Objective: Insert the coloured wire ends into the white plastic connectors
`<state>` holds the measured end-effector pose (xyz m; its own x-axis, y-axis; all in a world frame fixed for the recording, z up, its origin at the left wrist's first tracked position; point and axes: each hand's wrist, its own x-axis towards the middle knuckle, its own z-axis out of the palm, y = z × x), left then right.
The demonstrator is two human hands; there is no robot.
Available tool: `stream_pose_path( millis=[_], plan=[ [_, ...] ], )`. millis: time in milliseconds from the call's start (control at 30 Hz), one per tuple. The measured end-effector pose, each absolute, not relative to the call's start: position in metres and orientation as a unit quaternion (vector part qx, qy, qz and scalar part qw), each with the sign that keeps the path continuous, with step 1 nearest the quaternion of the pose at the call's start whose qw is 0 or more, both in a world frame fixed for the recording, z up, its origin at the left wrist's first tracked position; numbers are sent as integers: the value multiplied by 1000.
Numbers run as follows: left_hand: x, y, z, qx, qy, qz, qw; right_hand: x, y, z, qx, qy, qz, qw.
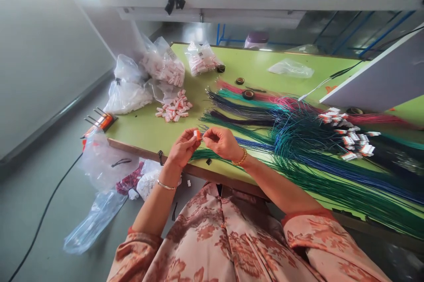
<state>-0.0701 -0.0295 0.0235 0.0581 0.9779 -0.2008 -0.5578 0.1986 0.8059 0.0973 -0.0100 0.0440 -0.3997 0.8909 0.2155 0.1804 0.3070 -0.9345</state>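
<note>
Between the thumb and fingers of my left hand (183, 148) is a small white and orange connector housing (197, 134). My right hand (222, 142) pinches right beside it, at the housing's right side; a thin wire end seems to be in the pinch, though it is too small to make out well. Beyond my left hand lies a loose pile of similar connector housings (174, 107). Bundles of green wires (298, 176), blue wires (253, 144) and red wires (238, 88) stretch over the green table to the right. Several finished-looking white connectors (353, 134) sit on the wires.
Plastic bags of housings (165, 67) stand at the table's back left. Black tape rolls (248, 94) lie near the wires. An orange tool with metal prongs (101, 123) is at the left corner. A white panel (380, 74) slants at the right. Plastic bags (96, 220) lie on the floor.
</note>
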Motion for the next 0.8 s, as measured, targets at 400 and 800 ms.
stream_pose_path(
  millis=[400,800],
  plan=[
    [-53,-37,29,260,347,566,701,115,-15,46,-400,-737,384,387],
    [-51,-41,30,314,386,566,657,116,-18,40,-399,-737,386,386]
  ],
)
